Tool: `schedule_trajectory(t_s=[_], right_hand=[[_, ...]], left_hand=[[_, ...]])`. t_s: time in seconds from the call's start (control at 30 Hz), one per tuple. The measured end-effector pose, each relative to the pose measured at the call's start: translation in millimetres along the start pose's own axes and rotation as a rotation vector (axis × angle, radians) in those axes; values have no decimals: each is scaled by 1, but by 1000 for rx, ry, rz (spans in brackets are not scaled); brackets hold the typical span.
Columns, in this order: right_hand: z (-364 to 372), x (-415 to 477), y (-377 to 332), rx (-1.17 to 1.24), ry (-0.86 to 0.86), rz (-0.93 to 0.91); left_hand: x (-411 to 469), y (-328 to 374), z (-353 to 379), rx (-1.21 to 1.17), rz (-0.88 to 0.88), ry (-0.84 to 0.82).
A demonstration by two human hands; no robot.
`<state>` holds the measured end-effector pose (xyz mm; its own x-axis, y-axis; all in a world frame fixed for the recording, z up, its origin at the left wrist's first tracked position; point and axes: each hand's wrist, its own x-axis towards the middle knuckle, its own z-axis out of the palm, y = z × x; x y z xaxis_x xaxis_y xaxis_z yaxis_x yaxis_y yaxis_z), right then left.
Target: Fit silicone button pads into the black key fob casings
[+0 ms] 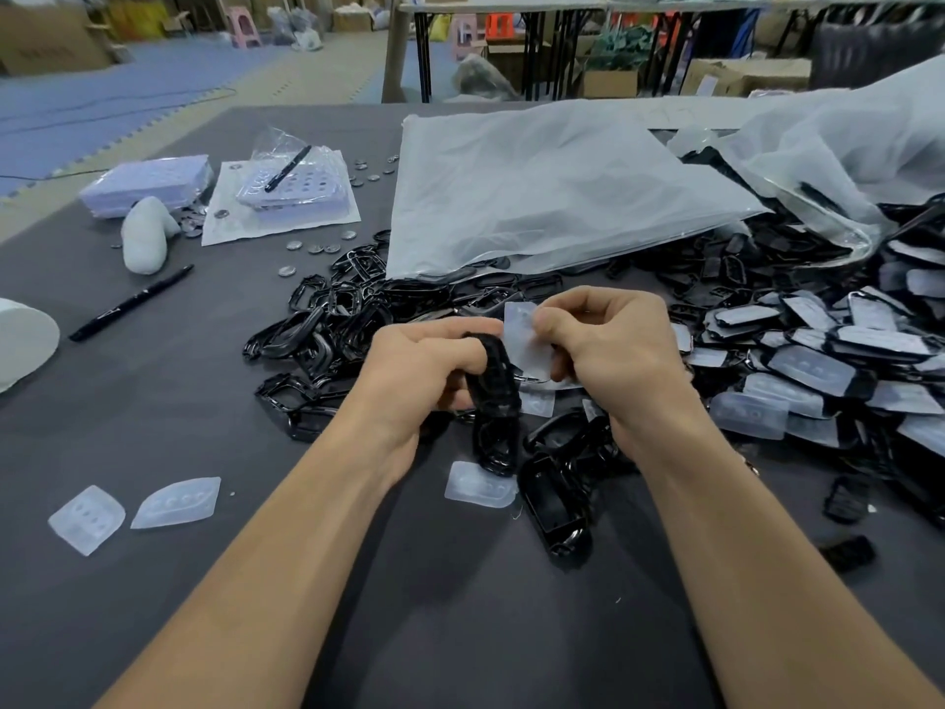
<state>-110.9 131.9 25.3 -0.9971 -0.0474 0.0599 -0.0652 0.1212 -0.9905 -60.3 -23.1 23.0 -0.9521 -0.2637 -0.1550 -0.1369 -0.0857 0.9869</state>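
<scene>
So the silicone pad [526, 340] we're working on is up over the middle of the tabletop [460, 631], pinched between the thumb and curled fingers of our right hand [608, 350]. It sits right against the top end of the black casing [493, 396]. Our left hand [424, 371] has its fingers wrapped round that casing and holds it roughly upright.

Containers next. A flat, cloudy plastic bag [537, 197] lies over the far side of the heap of empty casings [332, 319]. We can't really tell what's inside it, if anything. A second, crumpled bag [844, 135] at far right has black parts spilling out around its mouth. Below that is a pile of casings with pads already in them [818, 360].

Three spare pads lie loose on the tabletop: one [480, 484] just under our hands and two [87, 519] [176, 504] off to the left. A black marker [130, 302] lies further left.
</scene>
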Motion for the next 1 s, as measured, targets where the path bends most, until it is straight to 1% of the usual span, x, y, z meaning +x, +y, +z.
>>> schedule_trajectory(t_s=[0.07,0.13,0.2,0.3,0.4,0.53,0.6,0.67,0.73,0.77,0.87,0.9,0.93,1.0], right_hand=[[1,0,0,1,-9,-10],[1,-1,-1,10,-33,-17],[1,-1,-3,38,-64,-14],[1,-2,-5,145,-75,54],[4,-4,-5,280,-57,107],[10,-6,-6,442,-38,157],[10,-4,-5,528,-17,211],[3,2,-5,604,26,242],[-3,5,-5,587,60,242],[-4,5,-5,558,66,234],[3,0,-1,410,47,158],[7,-2,0,367,27,124],[10,-4,0,332,6,97],[13,-7,0,282,-26,63]], left_hand=[[-2,0,1,-5,-42,-79],[-3,-1,3,-12,-53,-106],[-3,-1,3,9,-53,-85],[-2,-2,4,20,-51,-50],[-2,0,6,-12,-58,-53],[-3,2,7,-112,-71,-69],[-2,1,8,-127,-84,-37],[0,0,7,-115,-88,30],[2,-1,4,-77,-55,97],[3,-3,2,-18,-11,138],[4,-9,-1,368,214,253],[4,-10,-1,407,249,257],[4,-9,1,367,251,237],[4,-7,4,211,212,206]])
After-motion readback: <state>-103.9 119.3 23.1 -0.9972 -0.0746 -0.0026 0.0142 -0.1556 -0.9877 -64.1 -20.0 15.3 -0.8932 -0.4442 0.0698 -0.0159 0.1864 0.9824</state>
